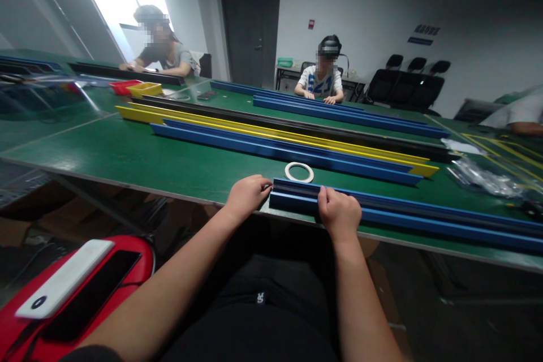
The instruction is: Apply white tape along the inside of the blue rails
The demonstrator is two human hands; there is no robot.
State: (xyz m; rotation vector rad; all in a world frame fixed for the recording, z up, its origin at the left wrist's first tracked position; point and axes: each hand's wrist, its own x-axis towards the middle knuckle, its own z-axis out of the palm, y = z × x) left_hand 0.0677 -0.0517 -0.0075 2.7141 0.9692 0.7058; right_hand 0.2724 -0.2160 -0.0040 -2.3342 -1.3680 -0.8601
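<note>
A green surface (106, 153) stretches across the room, and along its near edge lies a long blue profile (424, 222). The right hand (340, 212) is closed on it near its left end; the left hand (248, 195) is narrowed at that end, whether pinching anything I cannot tell. A pull bodyward could tip the profile over the edge; a push away could knock the white ring (311, 174) into the farther blue bar (287, 155).

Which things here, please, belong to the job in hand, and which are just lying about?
In hand:
long blue grooved rail, left hand and right hand at it
probably flat white ring

Seemingly lying about:
white rectangular device
black flat slab
red plastic tray
</note>
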